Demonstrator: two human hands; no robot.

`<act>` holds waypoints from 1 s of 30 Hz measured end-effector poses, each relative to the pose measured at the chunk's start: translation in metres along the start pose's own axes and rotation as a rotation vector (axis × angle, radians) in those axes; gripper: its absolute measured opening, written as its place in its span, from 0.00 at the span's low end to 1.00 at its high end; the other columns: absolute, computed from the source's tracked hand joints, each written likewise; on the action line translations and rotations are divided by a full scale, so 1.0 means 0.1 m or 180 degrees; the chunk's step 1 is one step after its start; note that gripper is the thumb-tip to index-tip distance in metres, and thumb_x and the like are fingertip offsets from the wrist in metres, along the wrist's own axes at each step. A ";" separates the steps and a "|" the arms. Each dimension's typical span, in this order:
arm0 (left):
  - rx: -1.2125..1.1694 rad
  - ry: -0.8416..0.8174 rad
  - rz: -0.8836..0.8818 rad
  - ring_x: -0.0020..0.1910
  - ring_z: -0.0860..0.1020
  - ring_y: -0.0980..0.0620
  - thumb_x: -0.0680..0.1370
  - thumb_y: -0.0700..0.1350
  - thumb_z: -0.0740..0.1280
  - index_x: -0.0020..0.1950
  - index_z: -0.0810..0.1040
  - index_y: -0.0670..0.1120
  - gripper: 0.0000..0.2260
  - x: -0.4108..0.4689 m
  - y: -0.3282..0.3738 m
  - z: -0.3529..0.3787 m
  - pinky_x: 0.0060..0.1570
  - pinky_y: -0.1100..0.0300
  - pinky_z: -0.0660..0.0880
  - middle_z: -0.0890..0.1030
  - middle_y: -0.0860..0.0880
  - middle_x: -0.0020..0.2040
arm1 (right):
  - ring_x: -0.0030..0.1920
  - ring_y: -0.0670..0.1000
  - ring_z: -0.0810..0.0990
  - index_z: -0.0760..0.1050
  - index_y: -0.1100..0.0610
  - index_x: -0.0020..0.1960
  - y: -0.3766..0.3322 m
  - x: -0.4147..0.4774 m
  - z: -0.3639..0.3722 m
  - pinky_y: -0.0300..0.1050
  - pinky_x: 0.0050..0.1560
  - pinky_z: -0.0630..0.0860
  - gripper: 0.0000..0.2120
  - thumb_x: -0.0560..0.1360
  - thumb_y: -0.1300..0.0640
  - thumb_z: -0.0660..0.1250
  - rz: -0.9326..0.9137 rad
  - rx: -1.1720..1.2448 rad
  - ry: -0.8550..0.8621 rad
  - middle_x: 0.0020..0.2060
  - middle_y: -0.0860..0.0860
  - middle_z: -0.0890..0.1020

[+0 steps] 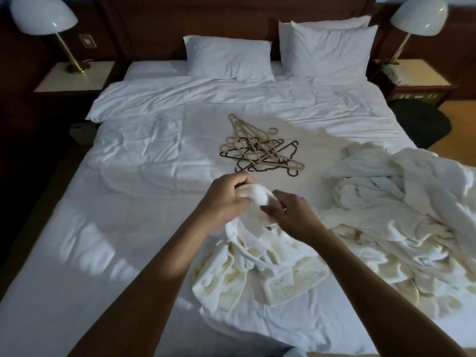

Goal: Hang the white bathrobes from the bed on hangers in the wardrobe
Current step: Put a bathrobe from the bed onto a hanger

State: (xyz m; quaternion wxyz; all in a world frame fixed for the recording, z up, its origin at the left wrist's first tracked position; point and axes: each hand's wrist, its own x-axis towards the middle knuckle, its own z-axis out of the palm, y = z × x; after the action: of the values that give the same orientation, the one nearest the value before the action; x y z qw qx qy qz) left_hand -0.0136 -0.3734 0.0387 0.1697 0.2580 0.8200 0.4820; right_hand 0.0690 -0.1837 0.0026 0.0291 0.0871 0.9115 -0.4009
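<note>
I hold the left hand [225, 199] curled round a bunched fold of the white bathrobe [257, 264]. It is raised above the bed [110, 228] near the middle of the foot edge, and the rest of the robe trails onto the sheet. The right hand [291, 215] pinches the same fold just beside the left.

Recommended procedure, as I judge it:
1. Work both hands apart along the fabric until the neck opening is found.
2. Take one hanger from the tangled pile of hangers [260, 153] at the bed's centre.

The heap of further bathrobes [401, 207] lies along the right edge.

Motion blur hides the fingertips. I cannot tell whether the gripped fold is collar or sleeve. The number of robes in the heap is unclear. The wardrobe is out of view.
</note>
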 end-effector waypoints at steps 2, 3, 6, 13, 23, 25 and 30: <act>0.0081 0.0354 -0.0095 0.41 0.79 0.60 0.70 0.42 0.78 0.54 0.80 0.55 0.16 0.01 -0.15 -0.01 0.39 0.64 0.76 0.81 0.56 0.44 | 0.34 0.50 0.77 0.76 0.56 0.44 -0.09 0.03 -0.25 0.57 0.37 0.75 0.11 0.81 0.50 0.66 -0.0062 0.0672 0.0382 0.34 0.52 0.79; 0.0225 0.0346 -0.0166 0.45 0.80 0.58 0.69 0.49 0.80 0.58 0.78 0.57 0.21 -0.01 -0.27 0.03 0.45 0.62 0.77 0.81 0.56 0.48 | 0.34 0.50 0.75 0.76 0.56 0.43 -0.14 0.03 -0.37 0.53 0.37 0.73 0.10 0.80 0.51 0.66 -0.0115 0.1019 0.0520 0.33 0.50 0.77; 0.1143 -0.0294 -0.0810 0.69 0.72 0.51 0.63 0.63 0.78 0.76 0.67 0.56 0.44 -0.14 -0.87 0.41 0.69 0.49 0.68 0.73 0.53 0.71 | 0.37 0.53 0.72 0.75 0.54 0.41 -0.29 0.02 -0.54 0.54 0.41 0.72 0.09 0.79 0.52 0.67 -0.0220 0.2002 0.0614 0.35 0.50 0.73; 0.0689 -0.0404 -0.2388 0.74 0.72 0.44 0.74 0.57 0.70 0.80 0.65 0.49 0.35 -0.57 -1.78 0.85 0.70 0.56 0.68 0.73 0.44 0.75 | 0.37 0.50 0.76 0.78 0.52 0.45 0.06 0.00 -0.76 0.47 0.40 0.74 0.09 0.83 0.54 0.65 0.0102 0.1221 0.0812 0.35 0.49 0.78; 0.0210 -0.0401 0.0149 0.45 0.82 0.51 0.64 0.47 0.68 0.47 0.79 0.48 0.13 0.52 0.45 -0.29 0.43 0.50 0.78 0.83 0.49 0.43 | 0.69 0.55 0.73 0.61 0.49 0.76 -0.18 0.30 -0.11 0.55 0.67 0.72 0.44 0.67 0.37 0.76 -0.0396 -0.0538 0.0037 0.70 0.49 0.72; 0.0799 -0.0207 0.0442 0.45 0.82 0.55 0.67 0.48 0.69 0.49 0.76 0.53 0.11 0.62 0.71 -0.51 0.42 0.59 0.77 0.82 0.55 0.43 | 0.58 0.58 0.80 0.67 0.53 0.68 -0.33 0.48 -0.28 0.46 0.51 0.72 0.31 0.72 0.44 0.76 -0.0293 -0.0096 0.0452 0.59 0.50 0.81; 0.1166 0.0865 0.0018 0.49 0.77 0.52 0.68 0.63 0.70 0.62 0.75 0.54 0.25 0.61 0.07 -0.56 0.51 0.54 0.72 0.78 0.55 0.50 | 0.46 0.45 0.80 0.72 0.45 0.49 -0.46 0.61 -0.88 0.45 0.46 0.74 0.14 0.73 0.43 0.76 -0.0425 0.0661 0.0966 0.42 0.42 0.81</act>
State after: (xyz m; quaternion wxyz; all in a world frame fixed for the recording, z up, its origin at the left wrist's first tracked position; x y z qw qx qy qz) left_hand -0.0907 -0.3739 0.0693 0.0066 0.2195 0.9084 0.3559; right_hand 0.0025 -0.1414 0.0877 -0.1444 0.0884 0.8629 -0.4761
